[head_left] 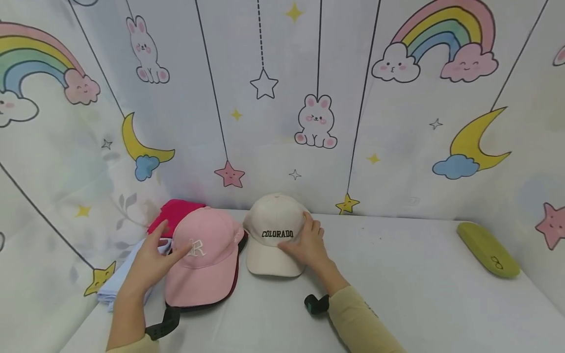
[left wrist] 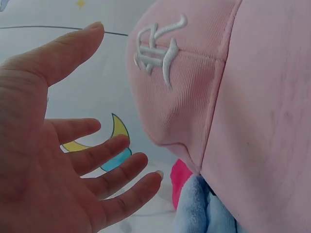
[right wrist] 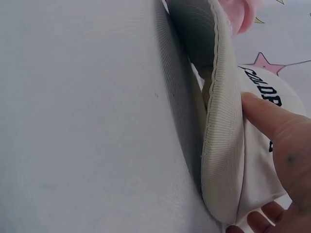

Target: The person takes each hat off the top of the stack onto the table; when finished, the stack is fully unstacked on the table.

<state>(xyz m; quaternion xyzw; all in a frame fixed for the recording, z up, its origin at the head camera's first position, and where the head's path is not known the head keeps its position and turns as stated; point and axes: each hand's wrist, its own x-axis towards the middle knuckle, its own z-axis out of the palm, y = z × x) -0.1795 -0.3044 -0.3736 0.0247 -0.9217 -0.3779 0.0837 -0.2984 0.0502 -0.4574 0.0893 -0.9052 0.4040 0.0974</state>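
A pink cap (head_left: 203, 284) with a white embroidered letter rests on a dark cap, whose edge (head_left: 233, 289) shows beneath its brim. My left hand (head_left: 152, 262) is at the pink cap's left side, fingers spread and holding nothing; in the left wrist view the hand (left wrist: 73, 160) stands apart from the crown (left wrist: 189, 102). To the right sits a cream cap (head_left: 275, 215) lettered COLORADO, brim toward me. My right hand (head_left: 310, 243) grips its right side, thumb where brim meets crown, fingers round the crown's side. The right wrist view shows the thumb (right wrist: 267, 114) against the cap just behind the brim (right wrist: 223, 160).
Behind the pink cap lies a bright pink-red item (head_left: 169, 213), and folded light blue cloth (head_left: 121, 279) is at its left. A yellow-green glasses case (head_left: 487, 250) lies at the white table's (head_left: 397, 284) far right. A patterned curtain (head_left: 273, 137) hangs behind.
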